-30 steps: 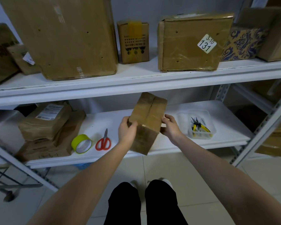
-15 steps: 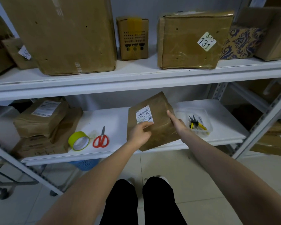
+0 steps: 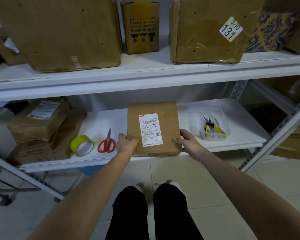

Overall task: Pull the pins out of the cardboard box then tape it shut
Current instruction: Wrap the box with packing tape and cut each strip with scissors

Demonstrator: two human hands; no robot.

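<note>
Half a second ago the cardboard box (image 3: 168, 122) was tipped up on one edge with its label turned aside. Now it lies flat on the lower shelf (image 3: 107, 120), label (image 3: 150, 129) upward and square to me, sitting between the scissors (image 3: 107, 144) and the clear tray (image 3: 227, 134).

My left hand (image 3: 126, 144) grips the near left corner, thumb over the top face and fingers curled under the edge. My right hand (image 3: 186, 142) does the same at the near right corner, thumb lying on the cardboard just beside the label. Both hands are closed round the box and hold nothing else.

I judge the box light, since two corner grips carry it easily. It looks stiff enough to keep its shape, though the near edge is a little crushed. A glossy film shows along that edge, so it may be slick under the fingers. I would hold it by the bare side walls, clear of the label and the shiny strip.

A small dark speck sits by my right thumb; I cannot tell whether it is a pin. The pliers (image 3: 213, 128) lie in the tray to the right. The roll of tape (image 3: 81, 145) stands left of the scissors, near at hand for sealing.
</note>
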